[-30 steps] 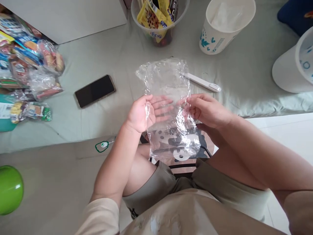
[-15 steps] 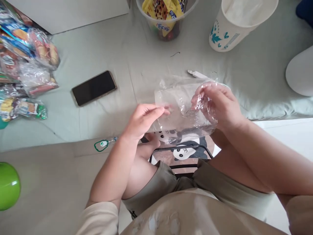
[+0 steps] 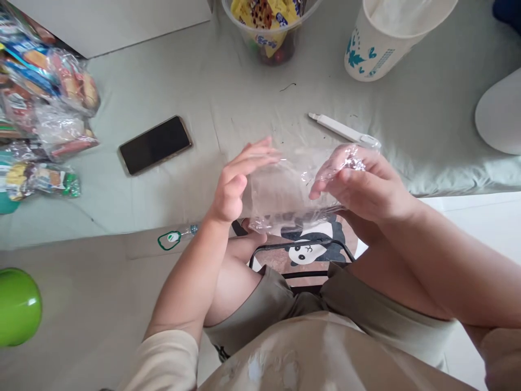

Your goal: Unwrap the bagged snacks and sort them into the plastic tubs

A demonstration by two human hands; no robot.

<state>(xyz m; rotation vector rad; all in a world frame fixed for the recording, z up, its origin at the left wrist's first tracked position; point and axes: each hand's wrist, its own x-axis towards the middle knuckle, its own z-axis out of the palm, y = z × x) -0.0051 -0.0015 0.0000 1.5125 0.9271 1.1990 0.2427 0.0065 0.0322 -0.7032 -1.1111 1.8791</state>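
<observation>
A clear plastic bag (image 3: 280, 190) hangs between my hands over the near edge of the cloth-covered surface. My right hand (image 3: 362, 179) grips its crumpled right end, with film bunched around the fingers. On the bag's left side, my left hand (image 3: 240, 176) has its fingers stretched out and slightly blurred, the thumb apart from them. Its fingertips lie at the bag's upper left edge; whether they touch the film I cannot tell. Just beyond the bag lies a white pen-like cutter (image 3: 342, 129) with a narrow tip.
A black phone (image 3: 156, 145) lies to the left, near several packaged snacks (image 3: 52, 108). At the back stand a clear tub (image 3: 272, 38) with yellow packets and a white paper bucket (image 3: 382, 51). A green round object (image 3: 18, 307) is at lower left, a panda-print stool (image 3: 309, 250) below.
My left hand has moved up and opened its fingers, away from its pinch-like pose. The bag has shifted down and left, and the white cutter shows almost whole.
</observation>
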